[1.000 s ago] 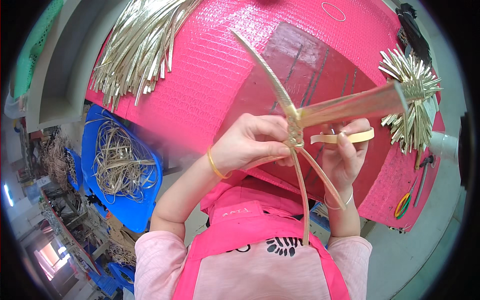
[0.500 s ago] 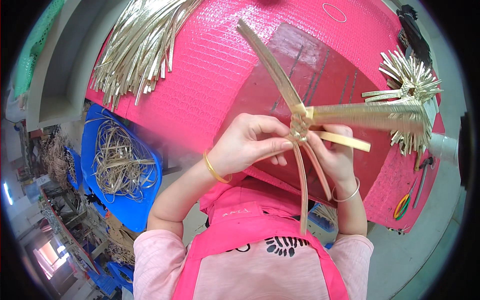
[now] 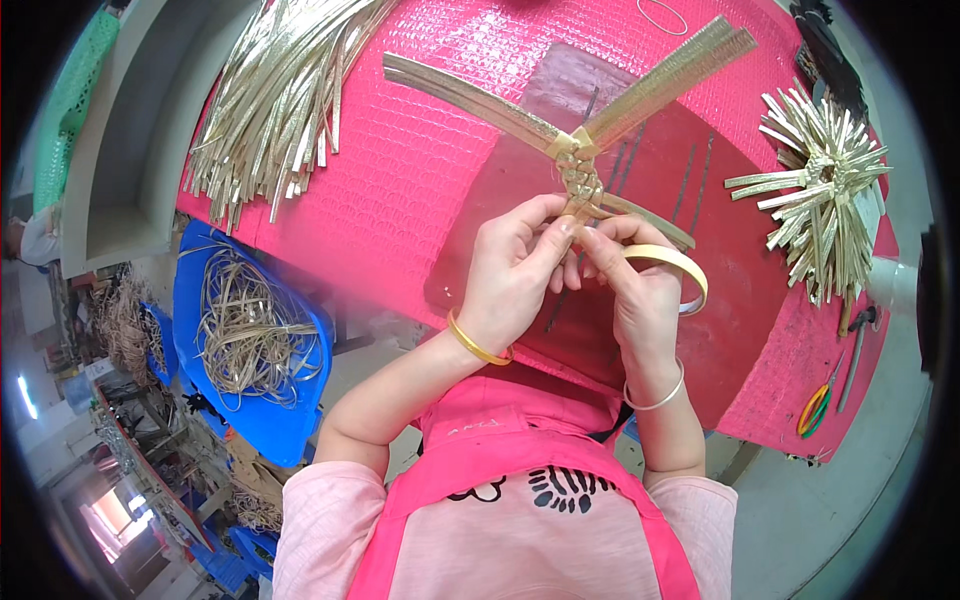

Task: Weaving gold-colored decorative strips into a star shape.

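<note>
Beneath the left hand (image 3: 515, 265) and right hand (image 3: 640, 285) spreads a glossy pink-covered table (image 3: 390, 200), bearing a flat dark-red board (image 3: 730, 310). Just beyond the fingertips stands a braid of flat, shiny gold strips (image 3: 579, 172), both hands pinching its lower end. Against the right hand rests a pale-yellow tape-like ring (image 3: 697, 275). A slackened pinch could loosen the weave. Counted: one table, one board, one braid, two hands, one ring.

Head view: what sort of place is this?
Likely a craft workshop: long, shiny gold strips and scissors with yellow and green handles lie on a pink-covered table, and the left hand grips a braided gold-strip piece.
</note>
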### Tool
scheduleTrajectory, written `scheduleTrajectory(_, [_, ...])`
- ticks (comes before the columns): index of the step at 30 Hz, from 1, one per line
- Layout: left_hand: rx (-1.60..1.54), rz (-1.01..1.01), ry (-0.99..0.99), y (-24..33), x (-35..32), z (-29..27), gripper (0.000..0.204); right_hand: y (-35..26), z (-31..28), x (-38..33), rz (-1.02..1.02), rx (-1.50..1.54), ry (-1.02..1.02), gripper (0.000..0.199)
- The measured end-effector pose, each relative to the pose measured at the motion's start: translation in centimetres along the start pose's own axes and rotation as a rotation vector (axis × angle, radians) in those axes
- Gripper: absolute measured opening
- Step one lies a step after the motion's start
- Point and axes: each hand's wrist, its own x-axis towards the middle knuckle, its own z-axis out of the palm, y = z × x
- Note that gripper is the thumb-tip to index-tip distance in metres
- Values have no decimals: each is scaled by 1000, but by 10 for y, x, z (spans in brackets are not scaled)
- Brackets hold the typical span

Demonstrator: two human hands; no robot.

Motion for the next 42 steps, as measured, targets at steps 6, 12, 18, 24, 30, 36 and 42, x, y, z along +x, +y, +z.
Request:
scheduleTrajectory(6, [8, 29, 14, -5, -7, -3, 23, 7, 7, 3, -43, 79, 11, 10])
scheduleTrajectory(12, [91, 68, 10, -4, -14, -4, 24, 3, 7, 2, -10, -138, -16, 18])
scheduleTrajectory(18, [-309, -135, -43, 8, -11, -15, 24, 14, -4, -5, -239, -385, 56, 11])
scheduleTrajectory(24, [-734, -300, -498, 13, -2, -19, 57, 14, -5, -6, 88, 283, -116, 19])
scheduleTrajectory(30, [94, -41, -147, 29, -23, -16, 33, 15, -1, -7, -68, 192, -47, 14])
scheduleTrajectory(36, [-543, -211, -135, 11, -14, -18, 19, 20, 5, -17, -190, 221, 5, 20])
scheduleTrajectory(42, [-352, -429, -136, 9, -6, -19, 16, 22, 12, -3, -70, 286, 51, 10])
